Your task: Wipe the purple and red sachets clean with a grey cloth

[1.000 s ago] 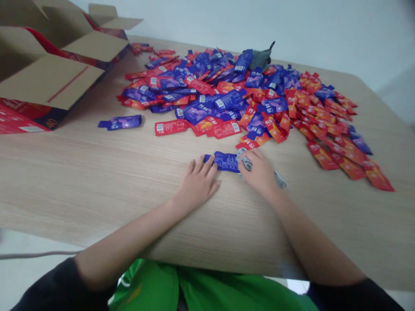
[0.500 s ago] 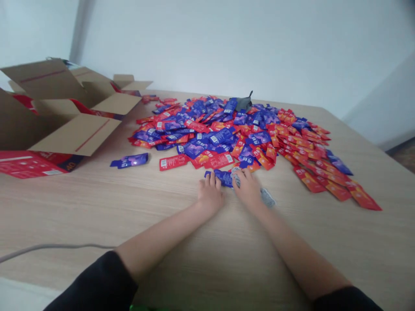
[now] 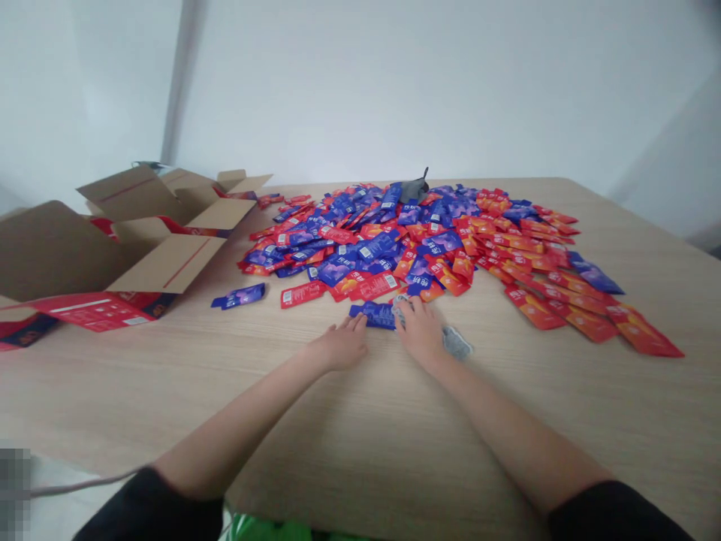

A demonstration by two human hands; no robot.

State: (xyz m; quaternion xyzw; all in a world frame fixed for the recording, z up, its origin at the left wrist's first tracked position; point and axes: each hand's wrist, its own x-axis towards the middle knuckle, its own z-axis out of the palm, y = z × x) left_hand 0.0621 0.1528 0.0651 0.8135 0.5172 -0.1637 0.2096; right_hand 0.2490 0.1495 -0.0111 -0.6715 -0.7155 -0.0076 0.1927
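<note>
A blue packet lies flat on the wooden table in front of my two hands. At its left end is my left hand, fingertips by the packet's lower edge and nothing gripped. My right hand is closed on a grey patterned cloth, pressed against the packet's right end; part of the cloth trails out to the right below the wrist. Just beyond lies a red packet, and a purple-blue packet rests farther left.
Behind the hands spreads a big heap of red and blue packets, with overlapping orange-red packets on the right. A dark grey pouch sits atop the heap. Open cardboard boxes stand at the left. Something green shows below the table edge.
My left hand has drawn back slightly, down and left off the blue packet. My right hand stays on the packet's right end with the cloth. The camera view has shifted, showing more boxes.
</note>
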